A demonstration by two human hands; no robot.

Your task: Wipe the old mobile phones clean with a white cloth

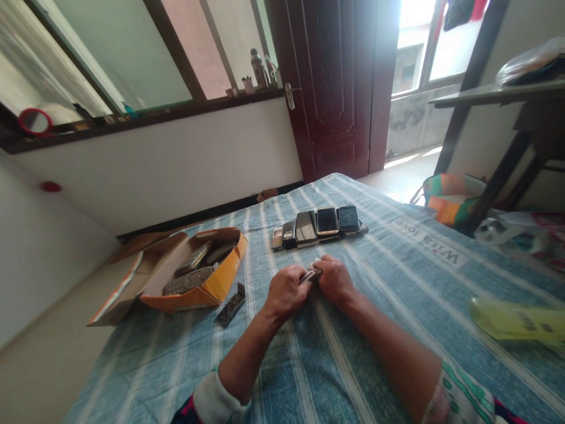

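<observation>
My left hand (288,291) is closed on one end of a thin, greyish mobile phone (311,275), seen almost edge-on. At its other end, the fingers of my right hand (334,281) are pinched together. Something small and white, perhaps a tissue (316,263), shows at the right fingertips; its kind is unclear. Just beyond both hands, phones stand in a row of low stacks: small keypad phones (277,237) on the left, then dark-screened smartphones (327,222) to the right. Most of the held phone's face is hidden by my fingers.
To the left, an open orange cardboard box (229,265) contains several old phones (189,281). A dark circuit-like piece (231,309) lies beside it on the striped bedsheet (379,377). A yellow plastic packet (507,321) is at right. Behind the bed is a dark red door (329,118).
</observation>
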